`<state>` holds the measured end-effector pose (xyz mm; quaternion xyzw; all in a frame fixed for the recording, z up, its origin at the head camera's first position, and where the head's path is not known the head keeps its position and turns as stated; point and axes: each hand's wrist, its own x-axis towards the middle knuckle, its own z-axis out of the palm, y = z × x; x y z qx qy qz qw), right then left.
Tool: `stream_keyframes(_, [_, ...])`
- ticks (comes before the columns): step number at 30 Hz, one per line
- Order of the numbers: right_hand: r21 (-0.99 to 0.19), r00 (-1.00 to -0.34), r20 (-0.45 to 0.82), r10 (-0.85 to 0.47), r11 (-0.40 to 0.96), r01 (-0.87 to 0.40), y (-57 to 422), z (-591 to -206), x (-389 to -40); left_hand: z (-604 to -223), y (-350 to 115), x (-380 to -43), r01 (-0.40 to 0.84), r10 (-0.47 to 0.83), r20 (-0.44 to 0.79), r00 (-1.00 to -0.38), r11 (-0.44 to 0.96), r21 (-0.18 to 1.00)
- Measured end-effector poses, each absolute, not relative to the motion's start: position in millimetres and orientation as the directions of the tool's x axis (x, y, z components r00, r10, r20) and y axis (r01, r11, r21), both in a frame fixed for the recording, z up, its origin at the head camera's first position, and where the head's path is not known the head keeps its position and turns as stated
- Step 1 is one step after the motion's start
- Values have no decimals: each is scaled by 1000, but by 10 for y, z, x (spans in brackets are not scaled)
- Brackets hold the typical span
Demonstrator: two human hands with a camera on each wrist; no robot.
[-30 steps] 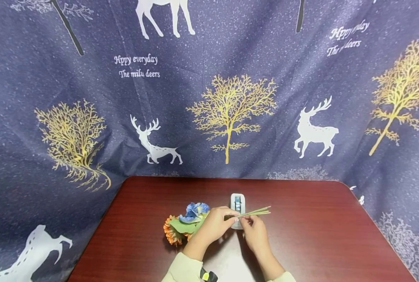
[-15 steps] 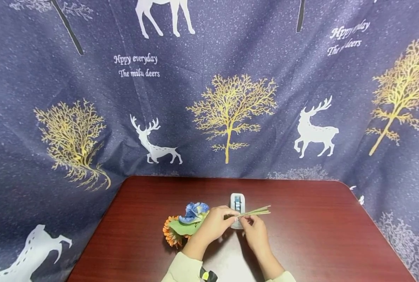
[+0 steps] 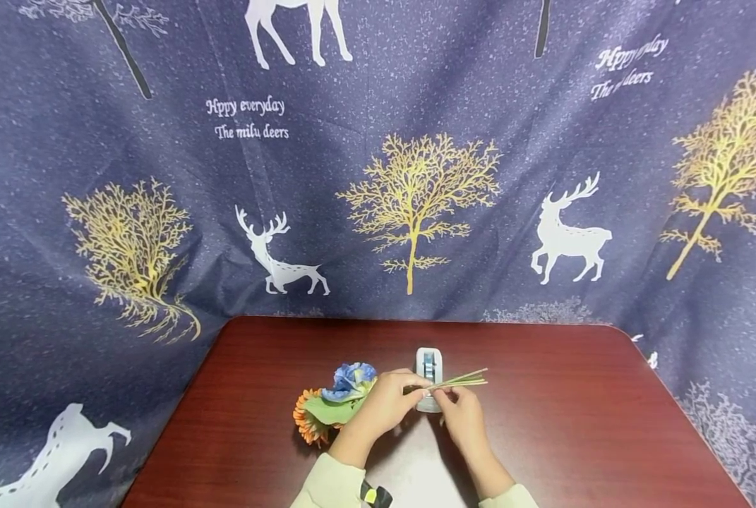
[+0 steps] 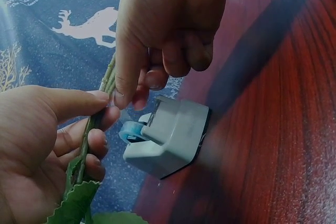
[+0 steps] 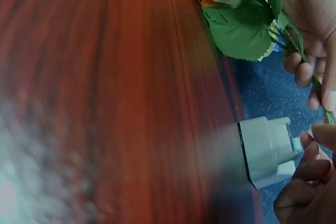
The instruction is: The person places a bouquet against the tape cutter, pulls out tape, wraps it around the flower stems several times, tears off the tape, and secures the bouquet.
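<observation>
My left hand (image 3: 387, 406) holds a bunch of artificial flowers by the stems, thumb and fingers closed round them. A blue flower (image 3: 351, 382), an orange flower (image 3: 309, 416) and green leaves (image 5: 239, 30) stick out to the left. The bare stem ends (image 3: 469, 380) point right. My right hand (image 3: 465, 423) is right at the stems beside the left fingertips, its thumb and forefinger pinching a translucent sliver (image 4: 124, 115) that looks like clear tape. Just behind the hands sits a white tape dispenser (image 4: 181, 129) with a blue roll (image 4: 131, 130); the hands partly overlap it in the head view.
The dark red wooden table (image 3: 574, 409) reaches back to a blue curtain (image 3: 378, 212) printed with deer and trees. A black strap with a yellow mark (image 3: 375, 496) shows at the left sleeve.
Both hands stay in nearly the same place at the stems. The flower bunch and stem ends shift only very slightly; the dispenser stands where it was.
</observation>
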<state>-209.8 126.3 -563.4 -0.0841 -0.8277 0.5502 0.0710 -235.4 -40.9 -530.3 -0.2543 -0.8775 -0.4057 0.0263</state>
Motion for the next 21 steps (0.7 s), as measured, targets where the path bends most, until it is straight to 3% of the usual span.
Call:
stream_keyframes(9, [-912,-982,13,188,404,65,1305,-5632,-2093,-5309,-406,-2354,464,420,250,-872,554,691])
stream_keyframes(11, [-940,-989,-17,148,334,66,1311,-5618,-2066,-5313,-407,-2352,467,420,250,-872,564,681])
stream_keyframes(15, [-990,-991,-125,40,65,128,1320,-5589,-2007,-5321,-407,-2346,482,429,260,-865,568,667])
stream_keyframes(21, [-950,-974,-226,-18,-219,224,1321,-5589,-1972,-5336,-393,-2330,507,441,280,-853,570,647])
